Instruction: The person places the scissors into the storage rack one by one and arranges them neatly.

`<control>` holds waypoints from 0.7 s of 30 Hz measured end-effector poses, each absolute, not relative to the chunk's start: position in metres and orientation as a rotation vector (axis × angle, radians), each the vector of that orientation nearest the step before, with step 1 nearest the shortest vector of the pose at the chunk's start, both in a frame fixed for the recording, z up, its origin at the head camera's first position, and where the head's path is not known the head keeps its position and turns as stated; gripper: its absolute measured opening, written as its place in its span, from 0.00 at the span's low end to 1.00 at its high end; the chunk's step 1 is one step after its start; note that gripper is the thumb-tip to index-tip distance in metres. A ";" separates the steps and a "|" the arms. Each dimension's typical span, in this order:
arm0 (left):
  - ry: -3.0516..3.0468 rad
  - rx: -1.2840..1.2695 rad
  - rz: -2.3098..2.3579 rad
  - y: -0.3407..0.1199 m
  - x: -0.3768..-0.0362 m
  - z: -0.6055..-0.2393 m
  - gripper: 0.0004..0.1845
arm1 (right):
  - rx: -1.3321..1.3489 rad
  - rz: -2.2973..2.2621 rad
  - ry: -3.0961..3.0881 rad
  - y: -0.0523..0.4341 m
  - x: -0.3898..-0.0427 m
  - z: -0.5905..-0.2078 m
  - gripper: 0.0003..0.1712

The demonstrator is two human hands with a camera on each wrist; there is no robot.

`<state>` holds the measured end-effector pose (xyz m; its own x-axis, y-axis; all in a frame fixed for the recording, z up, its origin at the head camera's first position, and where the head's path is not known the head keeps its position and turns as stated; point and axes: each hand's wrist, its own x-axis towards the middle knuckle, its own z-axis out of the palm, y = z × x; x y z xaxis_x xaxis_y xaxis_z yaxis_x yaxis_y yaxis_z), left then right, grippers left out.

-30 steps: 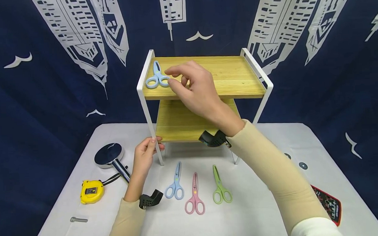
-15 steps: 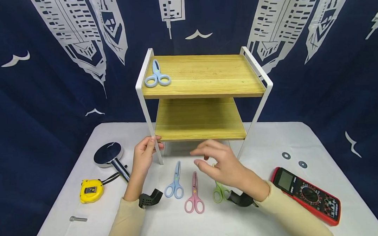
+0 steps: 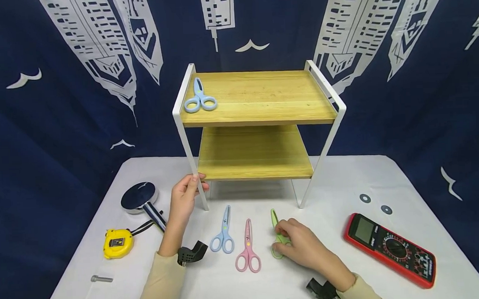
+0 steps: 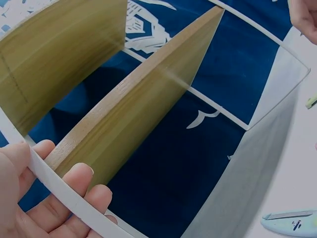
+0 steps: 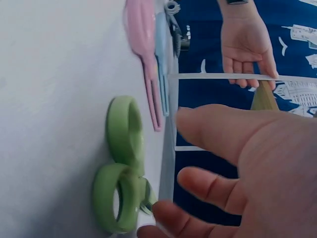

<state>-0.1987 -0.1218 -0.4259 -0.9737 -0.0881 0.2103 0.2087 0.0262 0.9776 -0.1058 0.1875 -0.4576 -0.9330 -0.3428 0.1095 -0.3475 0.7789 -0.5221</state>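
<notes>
My left hand (image 3: 184,194) grips the white left front leg of a two-tier shelf (image 3: 258,115), just by its lower board. In the left wrist view, the fingers (image 4: 78,178) curl around the white frame. Over the green scissors (image 3: 281,240) hovers my right hand (image 3: 304,245). Its thumb and fingers are spread apart around the handles, and in the right wrist view a gap shows between the thumb and the green handle loops (image 5: 121,134). Pink scissors (image 3: 248,249) and blue scissors (image 3: 224,232) lie to the left on the table. Another blue pair (image 3: 200,97) rests on the top board.
On the left are a shower head (image 3: 139,197), a yellow tape measure (image 3: 118,243) and a bolt (image 3: 101,278). A red multimeter (image 3: 390,249) lies right of my right forearm, with two grey washers (image 3: 364,198) behind it. A dark blue curtain (image 3: 382,116) hangs behind the shelf.
My right hand has come down from beside the blue scissors on the top board to the green scissors on the table. The left hand has stayed on the shelf leg.
</notes>
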 end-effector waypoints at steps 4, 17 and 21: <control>-2.071 -0.128 -2.059 -0.122 -0.199 -0.426 0.19 | 0.487 0.767 -3.044 0.188 -0.107 -0.463 0.18; -2.065 -0.137 -2.048 -0.121 -0.199 -0.425 0.18 | 0.411 0.798 -3.130 0.188 -0.107 -0.469 0.17; -2.070 -0.132 -2.042 -0.122 -0.199 -0.425 0.18 | 0.464 0.855 -3.117 0.190 -0.109 -0.470 0.18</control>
<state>-0.1987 -0.1218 -0.4248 -0.9694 -0.0967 0.2258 0.2245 0.0243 0.9742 -0.1095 0.1902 -0.4699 -0.9521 -0.3027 -0.0438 -0.2379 0.8231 -0.5157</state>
